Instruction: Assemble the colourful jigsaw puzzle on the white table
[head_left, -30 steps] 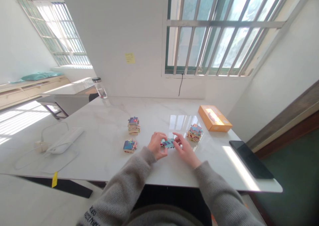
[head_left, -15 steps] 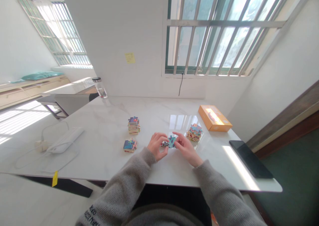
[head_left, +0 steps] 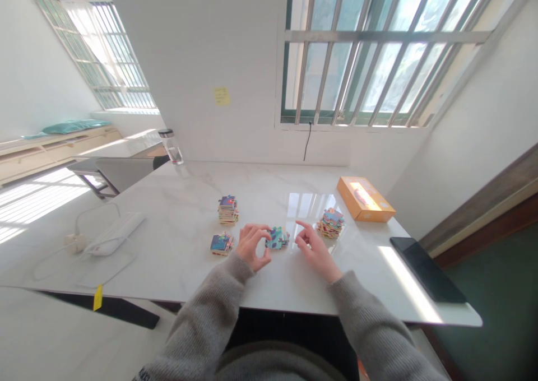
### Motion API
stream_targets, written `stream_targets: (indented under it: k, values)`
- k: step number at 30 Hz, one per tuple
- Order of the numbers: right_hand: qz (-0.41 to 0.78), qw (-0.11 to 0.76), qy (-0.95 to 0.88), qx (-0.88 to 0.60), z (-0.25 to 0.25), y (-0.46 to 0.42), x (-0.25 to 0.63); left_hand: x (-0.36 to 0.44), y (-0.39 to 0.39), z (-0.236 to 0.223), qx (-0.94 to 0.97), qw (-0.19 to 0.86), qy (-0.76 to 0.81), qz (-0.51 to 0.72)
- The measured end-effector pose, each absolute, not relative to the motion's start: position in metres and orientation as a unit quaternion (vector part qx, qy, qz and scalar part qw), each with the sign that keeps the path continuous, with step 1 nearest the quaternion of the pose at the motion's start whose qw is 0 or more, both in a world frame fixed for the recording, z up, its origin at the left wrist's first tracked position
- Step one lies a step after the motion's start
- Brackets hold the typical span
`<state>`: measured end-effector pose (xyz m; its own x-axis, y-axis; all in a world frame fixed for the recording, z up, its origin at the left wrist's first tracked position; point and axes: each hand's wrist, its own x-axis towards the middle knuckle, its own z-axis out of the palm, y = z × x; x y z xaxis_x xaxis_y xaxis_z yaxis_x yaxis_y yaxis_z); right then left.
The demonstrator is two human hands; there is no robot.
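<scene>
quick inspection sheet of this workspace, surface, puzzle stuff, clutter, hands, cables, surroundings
surface: white marble-look table, sunlit near the right edge
job's things: jigsaw puzzle pieces in a small cluster between the hands; two stacks of pieces and to the left, one stack to the right
clutter: orange box, black tablet, glass bottle at the far left corner
hands: left hand curled, fingertips at the cluster; right hand open, just apart from it
cables: white cable by a white power strip; black cable below the window
surroundings: barred window, yellow sticky note on the wall, teal cushion on a bench
</scene>
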<state>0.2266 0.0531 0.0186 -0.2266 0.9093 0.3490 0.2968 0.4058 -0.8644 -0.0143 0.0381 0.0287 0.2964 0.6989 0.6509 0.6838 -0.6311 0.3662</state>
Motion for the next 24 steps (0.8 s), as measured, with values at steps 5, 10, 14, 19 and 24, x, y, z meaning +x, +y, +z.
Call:
stream_targets:
  k: [5,10,14,19,24]
  values:
    - [0.286,0.429,-0.744,-0.425,0.02,0.049,0.225,-0.087,0.025,0.022,0.761,-0.023,0.497,0.417]
    - [0.258,0.397,-0.774,-0.42,0.021,0.047,0.224,-0.145,0.025,0.014,0.72,0.023,0.581,0.38]
    - [0.249,0.393,-0.777,-0.424,0.019,0.047,0.225,-0.155,0.027,0.009,0.719,0.036,0.588,0.37]
    - [0.243,0.392,-0.78,-0.423,0.02,0.047,0.226,-0.154,0.028,0.004,0.723,0.035,0.586,0.364]
    - [0.244,0.383,-0.781,-0.428,0.019,0.047,0.226,-0.154,0.027,0.002,0.723,0.037,0.589,0.36]
